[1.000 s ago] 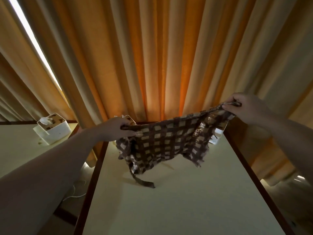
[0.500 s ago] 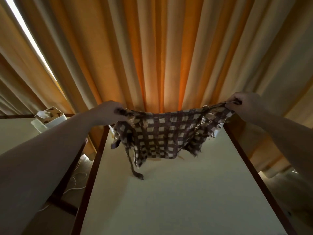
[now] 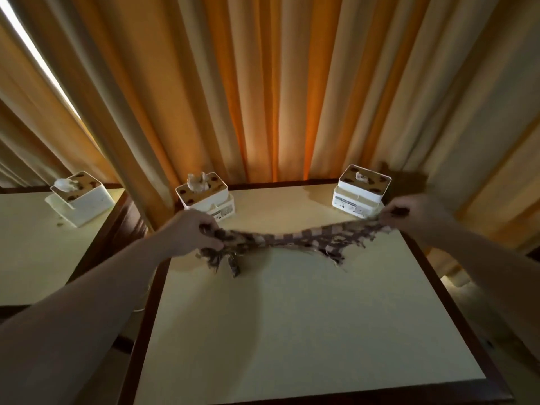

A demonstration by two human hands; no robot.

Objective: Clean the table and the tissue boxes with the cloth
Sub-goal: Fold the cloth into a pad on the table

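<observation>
A brown and white checked cloth (image 3: 295, 239) is stretched between my two hands, low over the far half of the cream table (image 3: 306, 331). My left hand (image 3: 190, 232) grips its left end and my right hand (image 3: 415, 213) grips its right end. The cloth's frayed lower edge touches or nearly touches the tabletop. Two white tissue boxes stand at the table's far edge, one at the left corner (image 3: 204, 197) and one at the right corner (image 3: 361, 190), each with a tissue sticking out of its top.
Orange-tan curtains (image 3: 277, 83) hang right behind the table. A second cream table (image 3: 35, 252) on the left carries another white tissue box (image 3: 77, 197). A dark wooden rim (image 3: 146, 317) frames the near table, with a gap to the floor between the tables.
Both hands have lowered the cloth from upright hanging to nearly flat over the table. The view has tilted down, and both tissue boxes behind the cloth have come into sight.
</observation>
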